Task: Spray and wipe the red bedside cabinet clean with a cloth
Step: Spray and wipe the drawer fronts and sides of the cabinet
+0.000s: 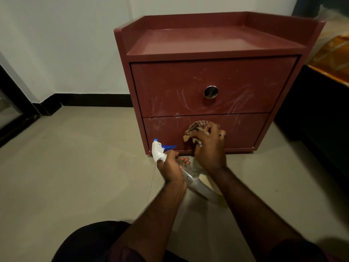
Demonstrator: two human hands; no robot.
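Red bedside cabinet [207,44] low on the floor, straight ahead, back close to a white wall [66,44]: matte dark red, raised lip round three sides of the top, two drawers in front. Upper drawer [170,82] streaked with whitish arcs and smears either side of a round shiny knob [211,92]; lower drawer [245,129] smeared likewise along its upper edge. Right hand [209,148] pressing a bunched checked cloth [196,126] against the lower drawer front, fingers curled into the fabric, a ring [222,135] on one of them. Left hand [171,167] just beside it and nearer the floor, fingers wrapped round the neck of a clear spray bottle [158,151], white head with blue parts up and to the left, body slanting back under the right forearm. Beneath, pale beige floor [75,167], smooth and faintly glossy. Black skirting [94,100] along the foot of the wall; dark frame [11,110] at far left; at right, a dark bed base under an orange-yellow cover [332,59]. Dim light throughout.
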